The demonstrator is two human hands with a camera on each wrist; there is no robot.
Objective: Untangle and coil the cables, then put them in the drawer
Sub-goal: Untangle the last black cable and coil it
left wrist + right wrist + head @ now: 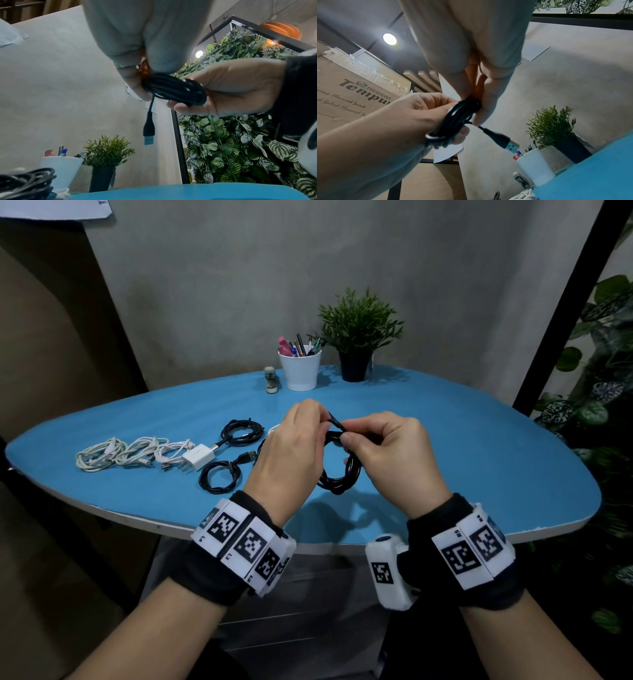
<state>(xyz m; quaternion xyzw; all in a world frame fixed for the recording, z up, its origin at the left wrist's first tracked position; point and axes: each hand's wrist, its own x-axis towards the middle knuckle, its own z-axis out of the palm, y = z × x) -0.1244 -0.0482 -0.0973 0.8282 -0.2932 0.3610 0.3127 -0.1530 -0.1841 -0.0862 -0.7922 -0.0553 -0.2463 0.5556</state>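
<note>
With the left hand (291, 446) and right hand (387, 453) both pinching the black USB cable (339, 474), coiled above the blue surface (462, 446), the loose plug end (148, 129) should probably be wrapped snugly round the loops so they hold.

Coiled cables (219, 453) crowd the table's (462, 440) left; right half lies open.
</note>
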